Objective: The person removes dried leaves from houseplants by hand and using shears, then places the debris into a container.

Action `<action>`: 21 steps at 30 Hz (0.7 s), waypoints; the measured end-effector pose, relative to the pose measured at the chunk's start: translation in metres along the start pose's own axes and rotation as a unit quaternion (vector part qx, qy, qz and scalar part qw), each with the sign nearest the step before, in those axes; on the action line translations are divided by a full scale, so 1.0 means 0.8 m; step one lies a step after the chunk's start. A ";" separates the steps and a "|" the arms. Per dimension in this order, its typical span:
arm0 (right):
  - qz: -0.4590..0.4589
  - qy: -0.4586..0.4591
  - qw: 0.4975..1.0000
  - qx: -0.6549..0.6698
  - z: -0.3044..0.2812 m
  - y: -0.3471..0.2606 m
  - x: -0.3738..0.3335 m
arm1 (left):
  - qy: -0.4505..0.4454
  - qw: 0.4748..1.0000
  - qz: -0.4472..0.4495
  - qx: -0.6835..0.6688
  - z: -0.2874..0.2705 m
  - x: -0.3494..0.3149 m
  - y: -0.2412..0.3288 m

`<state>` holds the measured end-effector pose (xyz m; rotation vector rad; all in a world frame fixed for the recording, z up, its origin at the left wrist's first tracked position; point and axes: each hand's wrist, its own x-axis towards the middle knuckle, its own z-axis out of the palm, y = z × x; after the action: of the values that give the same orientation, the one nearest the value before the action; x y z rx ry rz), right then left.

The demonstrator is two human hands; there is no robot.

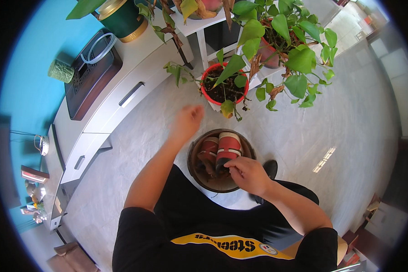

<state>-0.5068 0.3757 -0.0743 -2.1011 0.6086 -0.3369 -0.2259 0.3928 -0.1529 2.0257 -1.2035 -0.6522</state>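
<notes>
A round, brown-rimmed tub (191,170) stands on the floor in front of me. Inside it lie two red things with pale bands and dark ends; the right one (229,144) shows more plainly than the left one (209,146). My right hand (249,174) is over the tub's right side, thumb and fingers pinched together by the dark end of the right red thing. Whatever it pinches is too small to make out. My left hand (188,121) is raised beyond the tub's far left, near a red plant pot (245,93); its fingers are curled and blurred by motion.
Leafy green vines (299,59) hang from a white plant stand (201,45) at the far side. A white cabinet (109,106) runs along the left, bearing a dark tray (93,81) and a green-and-gold pot (122,22). My dark shoe (270,168) is right of the tub.
</notes>
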 end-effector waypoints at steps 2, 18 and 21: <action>0.004 -0.006 1.000 0.000 0.002 -0.002 -0.002 | 0.090 0.991 -0.054 -0.078 0.002 0.052 -0.008; -0.031 0.000 1.000 -0.001 0.006 -0.004 -0.005 | 0.057 0.914 -0.215 -0.340 0.029 0.113 -0.033; -0.041 -0.001 0.999 0.001 0.011 -0.004 -0.003 | 0.055 0.905 -0.208 -0.366 0.020 0.114 -0.042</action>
<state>-0.5036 0.3847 -0.0763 -2.1277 0.5205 -0.3813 -0.1782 0.3183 -0.1953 1.6213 -0.3429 -0.9978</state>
